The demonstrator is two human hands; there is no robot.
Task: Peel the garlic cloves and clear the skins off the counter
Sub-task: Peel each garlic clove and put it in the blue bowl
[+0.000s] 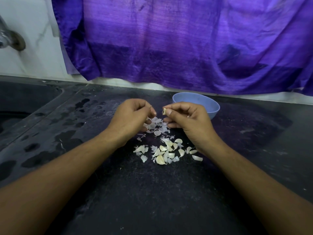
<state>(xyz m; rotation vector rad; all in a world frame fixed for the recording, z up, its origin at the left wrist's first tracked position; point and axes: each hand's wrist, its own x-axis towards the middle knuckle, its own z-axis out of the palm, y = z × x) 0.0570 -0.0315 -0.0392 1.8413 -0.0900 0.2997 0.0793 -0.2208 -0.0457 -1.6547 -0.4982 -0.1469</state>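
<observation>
My right hand (188, 121) pinches a small garlic clove (164, 111) between thumb and forefinger, held above the counter. My left hand (130, 116) hovers just left of it, fingers curled with the tips close together; whether it holds a scrap of skin I cannot tell. Under both hands lies a heap of thin white garlic skins (156, 126). Nearer to me, several garlic cloves (166, 152) lie scattered among more skins on the black counter (152, 192).
A light blue bowl (203, 103) stands behind my right hand near the wall. A dark sink (20, 106) sits at the left, with wet patches on the counter beside it. A metal tap (10, 39) is on the white wall. Purple cloth (186, 43) hangs behind.
</observation>
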